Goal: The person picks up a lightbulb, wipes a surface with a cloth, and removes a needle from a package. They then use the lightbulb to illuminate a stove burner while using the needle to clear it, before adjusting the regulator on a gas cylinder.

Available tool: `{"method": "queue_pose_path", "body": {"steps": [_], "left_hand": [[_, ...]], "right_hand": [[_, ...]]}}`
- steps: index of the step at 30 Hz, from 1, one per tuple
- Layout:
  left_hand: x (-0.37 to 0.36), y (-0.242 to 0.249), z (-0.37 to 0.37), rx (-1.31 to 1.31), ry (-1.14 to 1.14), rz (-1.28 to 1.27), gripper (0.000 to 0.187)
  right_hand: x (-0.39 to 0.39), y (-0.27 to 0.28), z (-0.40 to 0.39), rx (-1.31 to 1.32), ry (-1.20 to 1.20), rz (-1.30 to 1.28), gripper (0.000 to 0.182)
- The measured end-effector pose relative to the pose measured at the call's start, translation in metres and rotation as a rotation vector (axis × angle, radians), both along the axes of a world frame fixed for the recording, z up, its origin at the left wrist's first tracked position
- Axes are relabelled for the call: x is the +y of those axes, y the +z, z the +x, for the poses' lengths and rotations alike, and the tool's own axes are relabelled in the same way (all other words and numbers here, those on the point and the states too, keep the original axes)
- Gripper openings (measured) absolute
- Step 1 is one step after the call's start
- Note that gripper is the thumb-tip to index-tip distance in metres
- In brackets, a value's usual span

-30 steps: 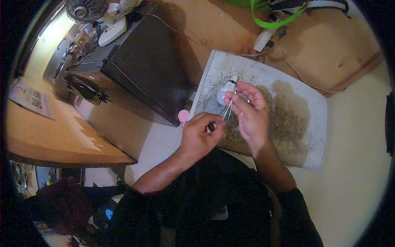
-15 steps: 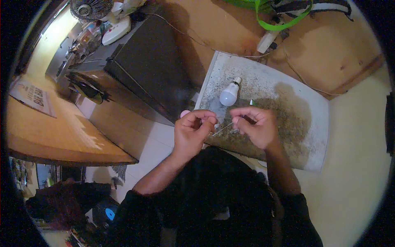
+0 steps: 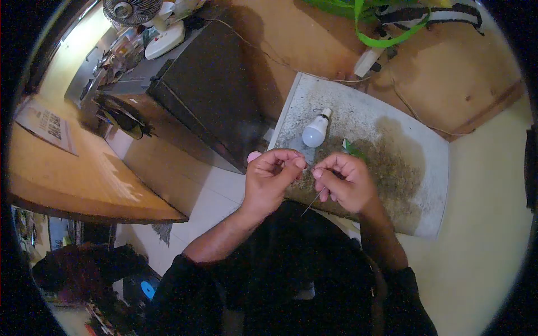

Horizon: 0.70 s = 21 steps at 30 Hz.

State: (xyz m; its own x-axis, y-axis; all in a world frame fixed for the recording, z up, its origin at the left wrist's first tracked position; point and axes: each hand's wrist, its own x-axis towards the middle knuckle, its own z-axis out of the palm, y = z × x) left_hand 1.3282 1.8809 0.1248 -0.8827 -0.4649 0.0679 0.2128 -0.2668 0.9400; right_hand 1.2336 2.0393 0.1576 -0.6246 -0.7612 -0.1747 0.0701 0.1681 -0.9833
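Observation:
My left hand (image 3: pixel 270 183) is closed in a pinch, thumb against forefinger; whatever sits between the tips is too small to make out. Close beside it, my right hand (image 3: pixel 352 183) is also pinched, its fingertips almost meeting the left ones. A thin needle-like rod (image 3: pixel 312 203) slants down and left from under the right fingers. Just past my left hand shows a round pink thing (image 3: pixel 254 157), partly covered. Beyond both hands a white light bulb (image 3: pixel 315 133) lies on its side. A small green and white item (image 3: pixel 353 149) lies behind my right hand.
A stained white board (image 3: pixel 434 162) lies under the hands. On the left stand a dark cabinet (image 3: pixel 207 84) with a fan (image 3: pixel 131 11) on it and a wooden panel (image 3: pixel 84 173). A power strip (image 3: pixel 368 61) with a cable and a green strap (image 3: pixel 386 42) are at the back.
My hands have come closer together at the fingertips. The rod, which reached across toward my left hand, now points down and left below my right hand. The green item shows more.

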Motion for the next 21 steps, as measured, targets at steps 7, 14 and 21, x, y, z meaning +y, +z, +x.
{"method": "queue_pose_path", "body": {"steps": [7,14,21], "left_hand": [[-0.002,-0.002,0.000,-0.009,0.004,-0.071,0.010],[-0.001,-0.001,-0.002,0.010,-0.026,-0.060,0.011],[0.001,-0.005,-0.004,0.024,-0.093,-0.009,0.010]], "right_hand": [[-0.003,-0.007,0.008,-0.099,-0.026,-0.027,0.013],[0.000,-0.014,0.009,0.445,-0.025,-0.004,0.010],[0.005,-0.025,0.010,0.245,-0.084,-0.069,0.015]]}}
